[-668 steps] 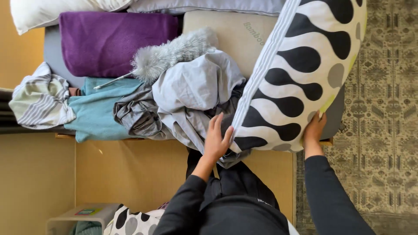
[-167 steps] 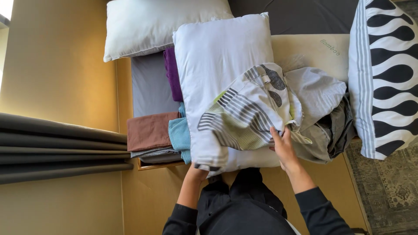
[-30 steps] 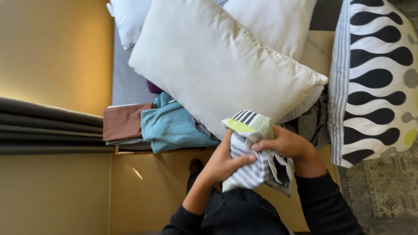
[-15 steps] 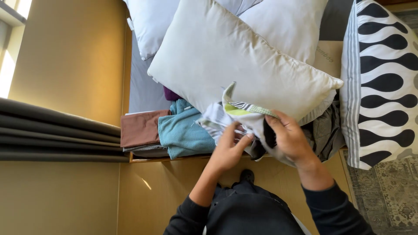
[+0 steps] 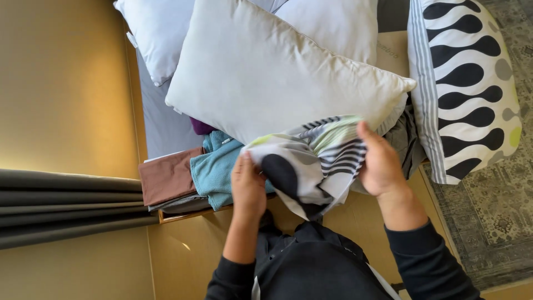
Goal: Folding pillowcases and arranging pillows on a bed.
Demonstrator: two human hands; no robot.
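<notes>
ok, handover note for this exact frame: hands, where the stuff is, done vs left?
Left hand: grips the near-left edge of the patterned pillowcase.
Right hand: grips its right edge.
The pillowcase is bunched between both hands, at the near corner of the bare white pillow.
A pillow already in a matching case lies to the right. Folded teal cloth and brown cloth sit to the left.
Done: one pillow cased.
Left: the white pillow is not yet in the case.
</notes>
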